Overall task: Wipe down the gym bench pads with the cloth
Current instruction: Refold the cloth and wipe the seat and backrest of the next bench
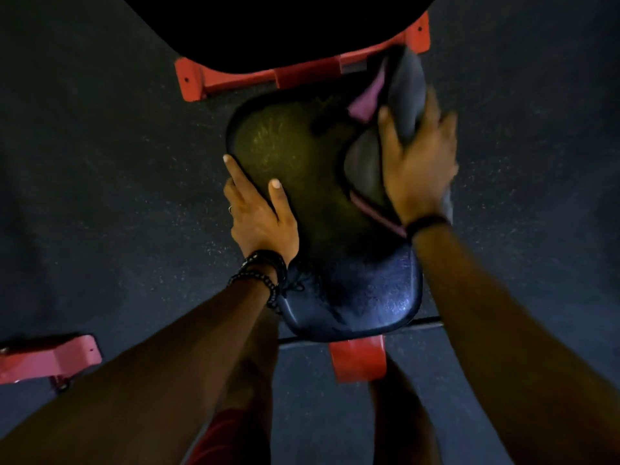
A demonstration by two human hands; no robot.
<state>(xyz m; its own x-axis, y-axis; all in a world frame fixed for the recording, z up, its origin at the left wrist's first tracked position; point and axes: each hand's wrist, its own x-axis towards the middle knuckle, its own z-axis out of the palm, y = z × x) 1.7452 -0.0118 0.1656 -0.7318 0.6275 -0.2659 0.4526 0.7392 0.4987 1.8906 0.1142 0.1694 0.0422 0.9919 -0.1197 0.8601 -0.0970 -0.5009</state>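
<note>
The black bench seat pad (302, 182) lies below me, wider at the far end and narrower near my legs. My left hand (258, 209) rests on its left edge, thumb on top and index finger along the rim. My right hand (416, 162) grips a grey cloth with a pink edge (407, 85) on the pad's right side. Part of the cloth (364, 169) bunches under my palm and the rest sticks up past my fingers. The right hand is blurred.
A second dark pad (285, 28) fills the top of the view. Red frame bars (302, 75) cross behind the seat, and a red frame post (357, 360) stands below it. Another pink-red frame foot (53, 357) lies at the lower left on the dark speckled floor (100, 162).
</note>
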